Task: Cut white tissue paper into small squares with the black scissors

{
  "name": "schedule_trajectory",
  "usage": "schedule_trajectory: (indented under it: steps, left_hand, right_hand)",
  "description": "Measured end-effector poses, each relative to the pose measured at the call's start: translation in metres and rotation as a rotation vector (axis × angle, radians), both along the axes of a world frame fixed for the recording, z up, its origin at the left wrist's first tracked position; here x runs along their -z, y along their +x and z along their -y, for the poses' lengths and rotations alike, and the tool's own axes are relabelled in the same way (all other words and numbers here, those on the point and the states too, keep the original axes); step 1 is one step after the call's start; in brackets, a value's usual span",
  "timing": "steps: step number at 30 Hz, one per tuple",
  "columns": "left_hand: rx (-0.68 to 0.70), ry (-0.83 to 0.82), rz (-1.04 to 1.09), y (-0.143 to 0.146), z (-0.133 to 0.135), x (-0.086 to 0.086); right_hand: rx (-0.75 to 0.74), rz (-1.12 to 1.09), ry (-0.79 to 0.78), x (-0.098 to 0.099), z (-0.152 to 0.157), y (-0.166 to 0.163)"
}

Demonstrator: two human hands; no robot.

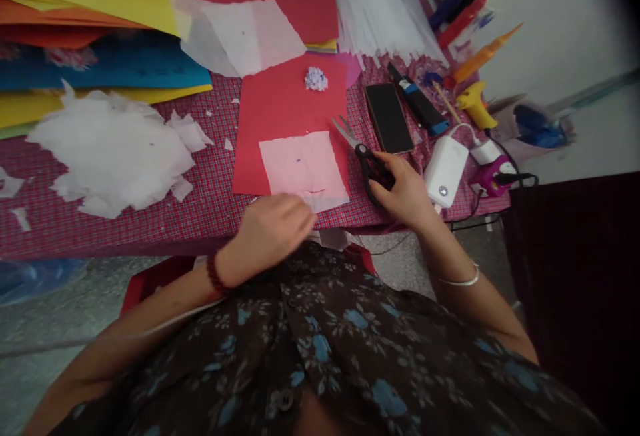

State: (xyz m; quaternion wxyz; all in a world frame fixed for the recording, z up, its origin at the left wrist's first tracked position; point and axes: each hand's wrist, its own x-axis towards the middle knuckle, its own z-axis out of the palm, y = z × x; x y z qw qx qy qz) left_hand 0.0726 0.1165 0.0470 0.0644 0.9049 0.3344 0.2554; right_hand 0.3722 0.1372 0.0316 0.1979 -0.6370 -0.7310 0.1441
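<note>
Holding scissors [362,151], right fingers [393,162] curled round handles [367,173], left fingers [299,217] half-bent by pink paper [301,166], hold unclear

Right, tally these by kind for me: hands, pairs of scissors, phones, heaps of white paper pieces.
Hands: 2
Scissors: 1 pair
Phone: 1
Heap of white paper pieces: 1
Total: 5

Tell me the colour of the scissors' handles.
The handles are black, best seen in the head view, where the right hand holds the scissors.
</note>
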Motion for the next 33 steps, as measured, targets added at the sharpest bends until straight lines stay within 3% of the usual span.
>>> schedule_trajectory:
  steps: [2,4,7,10,14,18,24,28,33]
  left_hand:
    - [-0.233,-0.150,-0.060,-0.014,-0.030,-0.006]
    - [-0.343,-0.250,-0.159,-0.023,-0.066,-0.009]
    - [-0.392,-0.362,-0.256,-0.026,-0.115,-0.008]
    - [-0.366,-0.525,-0.361,-0.022,-0.142,-0.005]
    - [-0.311,-0.672,-0.478,-0.018,-0.150,-0.008]
    - [-0.276,-0.633,-0.401,-0.023,-0.154,-0.013]
    - [-0.339,-0.639,-0.318,-0.032,-0.171,-0.020]
    - [-0.256,-0.655,-0.396,-0.026,-0.174,-0.025]
    - [-0.177,-0.633,-0.524,-0.019,-0.169,-0.018]
  right_hand:
    - [0.003,-0.002,0.009,0.000,0.000,0.001]
    - [0.004,-0.011,0.017,-0.001,0.000,0.000]
    - [0.000,-0.033,0.020,-0.001,0.002,-0.002]
    - [0.006,-0.050,0.021,0.002,0.006,-0.002]
    - [0.004,-0.048,0.021,0.005,0.011,0.002]
    - [0.008,-0.007,0.050,0.005,0.013,0.002]
    - [0.011,0.016,0.072,0.007,0.012,-0.001]
    - [0.000,0.009,0.095,0.010,0.013,-0.001]
    - [0.018,0.011,0.115,0.014,0.014,-0.003]
